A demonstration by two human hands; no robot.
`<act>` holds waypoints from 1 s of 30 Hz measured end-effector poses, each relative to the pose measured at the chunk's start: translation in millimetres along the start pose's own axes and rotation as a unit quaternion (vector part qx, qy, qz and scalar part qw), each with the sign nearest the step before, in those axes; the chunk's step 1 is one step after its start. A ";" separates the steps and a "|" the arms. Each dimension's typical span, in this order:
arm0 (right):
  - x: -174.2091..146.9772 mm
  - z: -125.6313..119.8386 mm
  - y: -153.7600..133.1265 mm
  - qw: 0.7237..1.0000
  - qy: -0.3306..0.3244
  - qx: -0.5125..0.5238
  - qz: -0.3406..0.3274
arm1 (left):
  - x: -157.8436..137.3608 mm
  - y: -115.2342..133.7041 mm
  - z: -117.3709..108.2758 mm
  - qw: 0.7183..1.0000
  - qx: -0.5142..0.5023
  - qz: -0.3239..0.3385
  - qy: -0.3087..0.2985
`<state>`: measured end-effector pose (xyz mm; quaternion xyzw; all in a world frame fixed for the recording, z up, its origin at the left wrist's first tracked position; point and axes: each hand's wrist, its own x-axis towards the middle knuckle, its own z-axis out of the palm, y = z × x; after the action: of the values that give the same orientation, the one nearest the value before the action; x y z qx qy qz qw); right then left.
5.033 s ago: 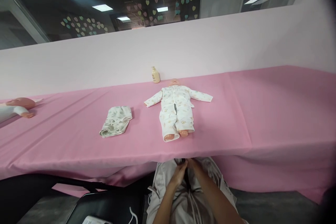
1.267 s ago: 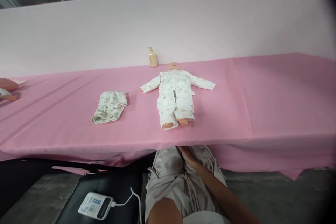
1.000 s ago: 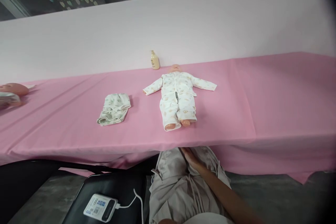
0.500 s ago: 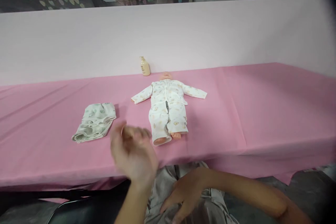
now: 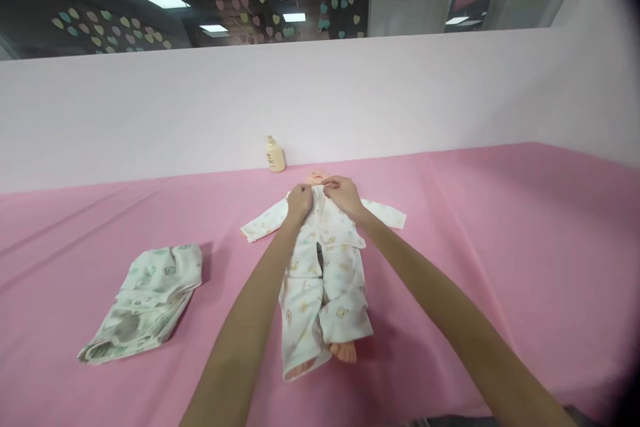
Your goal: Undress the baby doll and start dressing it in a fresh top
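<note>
A baby doll lies on its back on the pink-covered table, dressed in a white printed baby top and matching pants. Both arms are stretched out to the sides, and a bare foot shows below one pant leg. At the neckline, my left hand is closed on one side of the top's front. Across from it, my right hand pinches the other side near the collar. My fingers partly hide the neck edge and whatever lies between them.
A folded white cloth with green print lies to the left of the doll. Behind the doll, a cream pump bottle stands against the white wall. The pink tablecloth has creases on the right.
Both hands have come up from the table's front edge and my lap to the doll's collar, taking hold of the top. My view has moved closer to the table.
</note>
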<state>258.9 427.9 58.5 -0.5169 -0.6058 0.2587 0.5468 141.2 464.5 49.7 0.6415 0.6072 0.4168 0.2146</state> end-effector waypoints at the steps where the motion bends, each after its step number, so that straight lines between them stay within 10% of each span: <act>1: 13.9 12.6 12.5 0.999 0.028 -0.010 -0.012 | 8.6 -4.0 6.9 1.000 0.026 -0.007 0.007; 8: 47.4 56.1 59.3 0.994 0.087 -0.061 -0.026 | 21.4 -17.0 18.0 0.987 0.153 0.037 -0.017; 30: 35.6 39.9 42.2 0.990 0.128 0.050 0.020 | 1.7 7.3 9.6 0.948 0.287 0.138 0.022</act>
<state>240.9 484.3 24.8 -0.5300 -0.5066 0.2309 0.6396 153.1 467.1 50.5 0.7442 0.6113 0.2643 -0.0516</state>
